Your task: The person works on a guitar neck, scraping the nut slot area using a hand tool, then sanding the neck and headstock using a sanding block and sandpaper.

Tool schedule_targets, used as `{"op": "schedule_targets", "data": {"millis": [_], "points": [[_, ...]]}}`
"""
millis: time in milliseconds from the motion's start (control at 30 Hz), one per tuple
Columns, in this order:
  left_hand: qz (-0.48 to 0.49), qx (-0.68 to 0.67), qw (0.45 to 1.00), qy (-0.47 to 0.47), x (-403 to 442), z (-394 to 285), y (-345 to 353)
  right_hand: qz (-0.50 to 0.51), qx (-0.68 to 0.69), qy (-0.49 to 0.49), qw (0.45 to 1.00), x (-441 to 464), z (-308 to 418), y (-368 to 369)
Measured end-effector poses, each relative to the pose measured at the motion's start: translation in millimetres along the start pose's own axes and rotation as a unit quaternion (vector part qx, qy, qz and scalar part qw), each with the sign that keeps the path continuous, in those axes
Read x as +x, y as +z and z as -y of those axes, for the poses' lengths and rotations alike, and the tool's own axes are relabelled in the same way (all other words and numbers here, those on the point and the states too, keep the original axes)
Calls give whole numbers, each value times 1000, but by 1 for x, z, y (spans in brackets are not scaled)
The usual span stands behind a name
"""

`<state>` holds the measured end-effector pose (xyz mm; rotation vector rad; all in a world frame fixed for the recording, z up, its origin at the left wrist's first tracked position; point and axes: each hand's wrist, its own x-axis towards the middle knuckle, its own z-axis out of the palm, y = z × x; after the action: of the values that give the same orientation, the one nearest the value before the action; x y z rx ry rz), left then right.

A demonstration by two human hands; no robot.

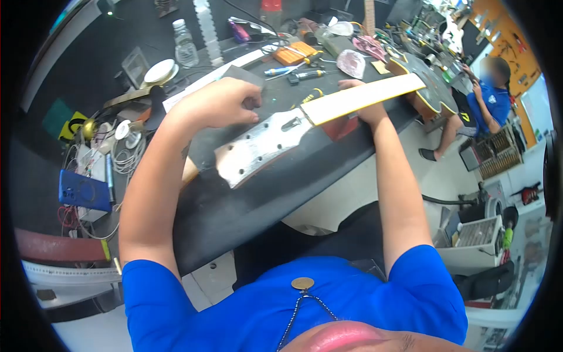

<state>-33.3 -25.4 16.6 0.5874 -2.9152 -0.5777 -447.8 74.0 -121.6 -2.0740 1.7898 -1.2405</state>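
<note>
A guitar neck (363, 98) with yellow edging lies slantwise over the dark bench, its pale, holed headstock (261, 146) toward the lower left. My right hand (363, 108) is wrapped round the neck from beneath, near its middle, with part of the fingers hidden behind it. Above the headstock, my left hand (231, 102) is closed with curled fingers, apart from the wood; whatever it may hold is hidden. A grey flat sheet (249, 78) shows just behind the left hand. Under the neck, by my right hand, is a dark red block (340, 128).
Behind the hands are a clear bottle (186, 44), an orange block (294, 53), screwdrivers and a guitar body (428, 79). A blue phone (85, 190) and cables are at the left. Another person (492, 105) in a blue shirt sits at the right.
</note>
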Motion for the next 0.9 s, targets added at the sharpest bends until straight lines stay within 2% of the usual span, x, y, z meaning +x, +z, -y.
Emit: {"op": "schedule_targets", "data": {"millis": [67, 167, 333, 533, 633, 667, 767, 800, 900], "points": [[37, 6, 999, -27, 2, -6, 8, 19, -35, 10, 999, -1, 11, -3], [57, 41, 998, -5, 10, 9, 30, -13, -7, -28, 999, 1, 2, 1], [70, 57, 994, -67, 9, 3, 35, 14, 36, 1, 999, 4, 1, 2], [78, 61, 992, -77, 9, 2, 28, 31, 53, 41, 997, 4, -1, -4], [17, 121, 991, -64, 9, 18, 20, 14, 75, 38, 996, 4, 2, 1], [-58, 114, 991, -30, 7, 24, 21, 18, 75, 27, 997, 4, 0, 0], [-68, 52, 996, 27, 10, 32, 14, 21, 59, 18, 998, 3, -4, -1], [-42, 40, 998, 7, 12, 27, 17, 22, 51, 18, 998, 3, -5, -2], [-43, 42, 998, 29, 15, 20, 39, 13, 66, 43, 997, 3, -3, 0]]}}
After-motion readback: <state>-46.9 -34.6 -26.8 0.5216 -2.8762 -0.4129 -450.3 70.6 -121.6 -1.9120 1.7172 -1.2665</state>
